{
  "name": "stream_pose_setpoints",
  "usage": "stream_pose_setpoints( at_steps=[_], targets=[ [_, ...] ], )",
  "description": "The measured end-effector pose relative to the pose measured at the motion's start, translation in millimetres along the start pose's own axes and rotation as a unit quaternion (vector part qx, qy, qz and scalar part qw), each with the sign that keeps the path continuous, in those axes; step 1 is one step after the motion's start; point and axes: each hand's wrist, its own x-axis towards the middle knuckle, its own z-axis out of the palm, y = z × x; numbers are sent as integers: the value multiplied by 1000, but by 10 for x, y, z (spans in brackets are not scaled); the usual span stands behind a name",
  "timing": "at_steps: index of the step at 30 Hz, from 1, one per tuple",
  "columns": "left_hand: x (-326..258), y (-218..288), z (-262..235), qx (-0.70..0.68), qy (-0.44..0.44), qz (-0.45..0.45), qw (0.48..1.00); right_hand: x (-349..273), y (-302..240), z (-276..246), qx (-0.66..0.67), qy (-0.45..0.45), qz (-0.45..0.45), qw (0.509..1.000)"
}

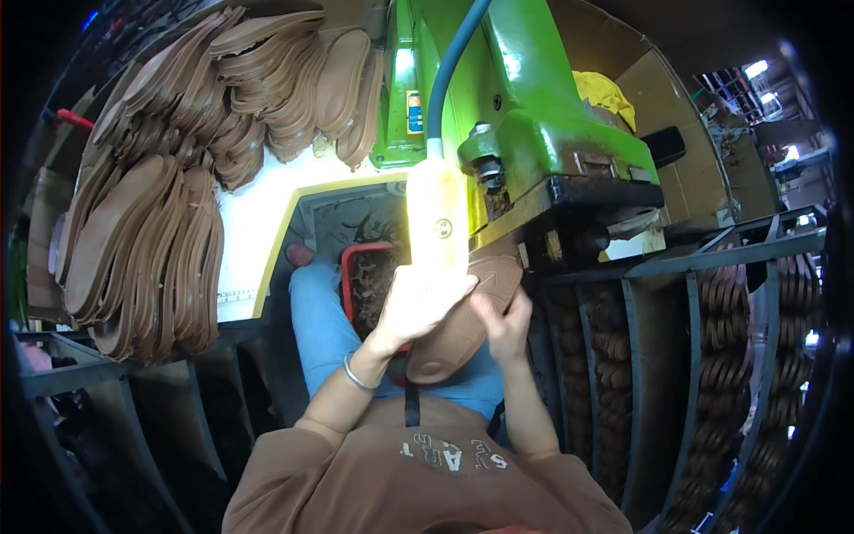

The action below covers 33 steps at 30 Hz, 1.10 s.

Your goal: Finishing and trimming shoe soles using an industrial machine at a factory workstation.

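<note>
— Brown soles (151,222) are heaped on the white bench (253,222) beside a green machine (534,125).

— And the hands?

— One brown sole (463,320) is gripped by the left hand (418,307) and right hand (507,325), held just under the machine head. Fingers could be caught if brought too near the moving part.

Brown soles (160,178) stacked left, red bin (365,280) below.

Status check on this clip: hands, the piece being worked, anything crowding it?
Left hand and right hand both grip the brown shoe sole. Sole's top end sits under the green machine head. Lit yellow lamp hangs just above the left hand.
</note>
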Motion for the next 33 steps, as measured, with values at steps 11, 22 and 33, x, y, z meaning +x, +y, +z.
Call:
stream_pose_setpoints(
  at_steps=[11, 22, 33],
  targets=[
    [-84, -10, 118, 23, 105, 72, 992, -926, 420, -332, -48, -139, 161, 976],
    [-257, -109, 203, -182, 71, -73, 978, -651, -8, -1329, 163, 106, 96, 976],
    [-48, 216, -231, -190, 51, 3, 981, 574, -519, -1069, 52, 27, -11, 998]
  ],
)
